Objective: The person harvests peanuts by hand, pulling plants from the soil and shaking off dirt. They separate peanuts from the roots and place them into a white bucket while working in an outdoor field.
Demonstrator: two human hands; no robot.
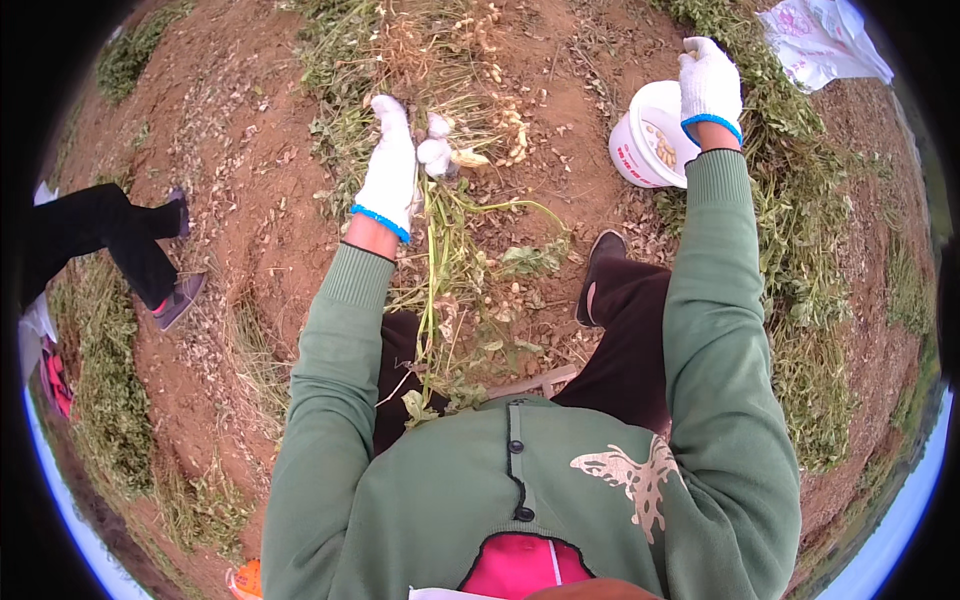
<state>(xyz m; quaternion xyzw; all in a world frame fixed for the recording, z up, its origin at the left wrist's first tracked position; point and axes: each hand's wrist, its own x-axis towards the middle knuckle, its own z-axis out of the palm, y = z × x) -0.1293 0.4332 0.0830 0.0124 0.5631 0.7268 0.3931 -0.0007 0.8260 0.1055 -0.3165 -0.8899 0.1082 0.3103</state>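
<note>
My left hand (392,160), in a white knit glove with a blue cuff, is closed around the stems of an uprooted peanut plant (432,265). Its leafy end hangs back toward my lap, and pale peanut pods (515,135) show among the roots just beyond the glove. At the right, my right hand (711,82), gloved the same way, is curled at the rim of a white bucket (630,150). Whatever the curled fingers hold, if anything, is hidden. Loose peanuts (660,145) lie inside the bucket.
A heap of pulled peanut plants (345,60) lies ahead. Rows of cut greenery (800,240) run along the right. A white plastic sack (825,40) rests at the far right. Another person's legs (120,235) stretch in from the left on reddish soil (235,150).
</note>
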